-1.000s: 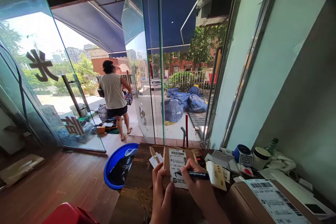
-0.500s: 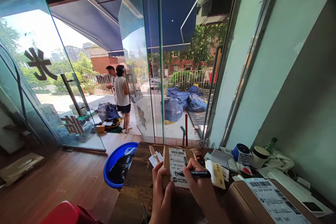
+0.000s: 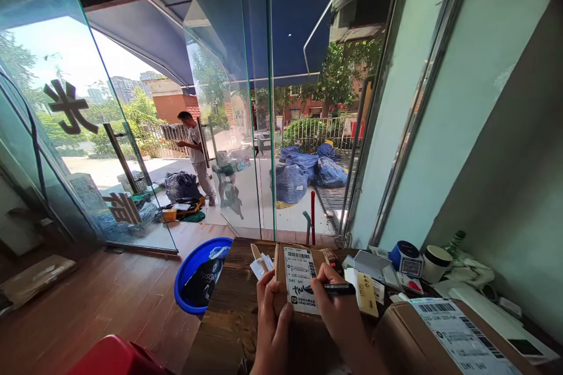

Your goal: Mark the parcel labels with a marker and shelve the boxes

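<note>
A small cardboard box [image 3: 280,299] lies on the dark wooden table, with a white shipping label [image 3: 299,274] on its top. My left hand [image 3: 273,316] grips the box by its near left side, thumb at the near edge and fingers along the side. In my right hand [image 3: 335,304] is a black marker pen [image 3: 341,289], pinched between thumb and fingers. Its tip rests on the lower part of the label, at the end of black handwritten strokes. A larger cardboard box [image 3: 407,334] with a similar label sits to the right of my right hand.
Yellow-and-white packets [image 3: 365,293], a blue round container [image 3: 404,255] and a white cup [image 3: 435,261] crowd the table's right side. A blue basin [image 3: 182,299] stands on the floor at left, near a red bin [image 3: 114,357]. Outside the glass doors stand a person [image 3: 196,149] and blue sacks [image 3: 292,179].
The handwriting on the label has grown, and the pen tip has shifted slightly right. One of the two people has left the doorway view, and the middle glass door has swung.
</note>
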Demonstrator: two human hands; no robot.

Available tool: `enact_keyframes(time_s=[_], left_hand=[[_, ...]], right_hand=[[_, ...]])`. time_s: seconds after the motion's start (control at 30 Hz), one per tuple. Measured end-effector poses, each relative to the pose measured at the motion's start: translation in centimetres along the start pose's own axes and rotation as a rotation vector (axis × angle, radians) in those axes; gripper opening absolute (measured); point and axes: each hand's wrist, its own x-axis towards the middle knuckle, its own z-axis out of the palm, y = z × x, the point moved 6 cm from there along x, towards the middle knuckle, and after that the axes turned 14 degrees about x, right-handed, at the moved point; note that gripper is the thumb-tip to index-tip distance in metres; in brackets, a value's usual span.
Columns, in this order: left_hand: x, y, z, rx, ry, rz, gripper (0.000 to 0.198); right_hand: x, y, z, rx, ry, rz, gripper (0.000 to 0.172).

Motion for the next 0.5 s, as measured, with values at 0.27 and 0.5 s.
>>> enact_keyframes(time_s=[0.27,0.5], left_hand=[[0.0,-0.1,0.0,-0.016,0.028,-0.016,0.024],[-0.2,-0.3,-0.5,-0.042,0.077,-0.061,0.024]], right_hand=[[0.1,-0.1,-0.5,0.1,0.106,0.007,0.031],[-2.4,0.8,-3.6,0.224,0.22,0.039,0.036]])
